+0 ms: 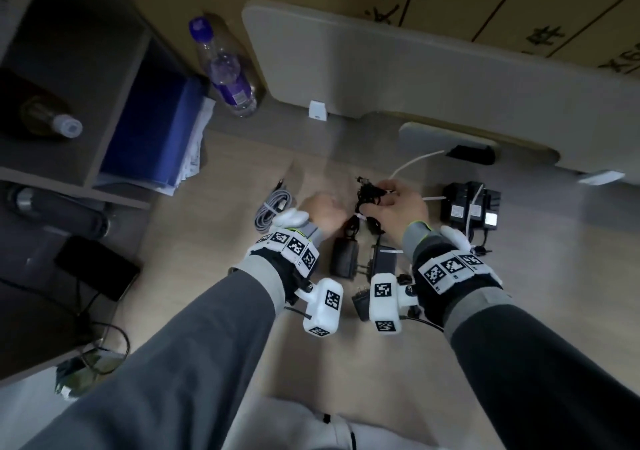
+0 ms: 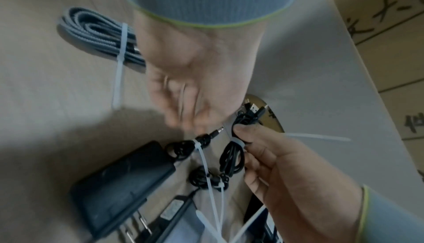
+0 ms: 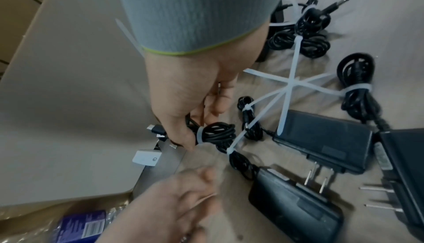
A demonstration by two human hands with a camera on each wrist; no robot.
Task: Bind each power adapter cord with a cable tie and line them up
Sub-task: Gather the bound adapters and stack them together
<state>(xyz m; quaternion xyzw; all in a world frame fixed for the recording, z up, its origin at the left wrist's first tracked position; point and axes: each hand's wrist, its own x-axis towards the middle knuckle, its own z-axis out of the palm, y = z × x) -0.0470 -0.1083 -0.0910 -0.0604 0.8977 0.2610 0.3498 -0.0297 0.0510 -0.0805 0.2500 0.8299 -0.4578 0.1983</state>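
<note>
My right hand [image 1: 388, 200] grips a coiled black adapter cord [image 3: 218, 134] just above the desk, with a white cable tie [image 3: 199, 135] looped round its middle. My left hand [image 3: 195, 192] is blurred beside it, fingers curled, and seems to pinch the tie's thin tail. Below the hands lie two black adapters [image 1: 344, 259] [image 1: 384, 259] with tied cords and long tie tails crossing. More tied adapters [image 1: 471, 207] stand together at the right. In the left wrist view the held cord [image 2: 231, 158] hangs from the right hand's fingers [image 2: 250, 134].
A tied grey braided cable [image 1: 272, 212] lies left of my left hand. A water bottle [image 1: 225, 69] stands by the beige divider panel [image 1: 381, 69] at the back. A shelf with blue folders [image 1: 156, 131] and a dark phone [image 1: 97, 266] are at the left.
</note>
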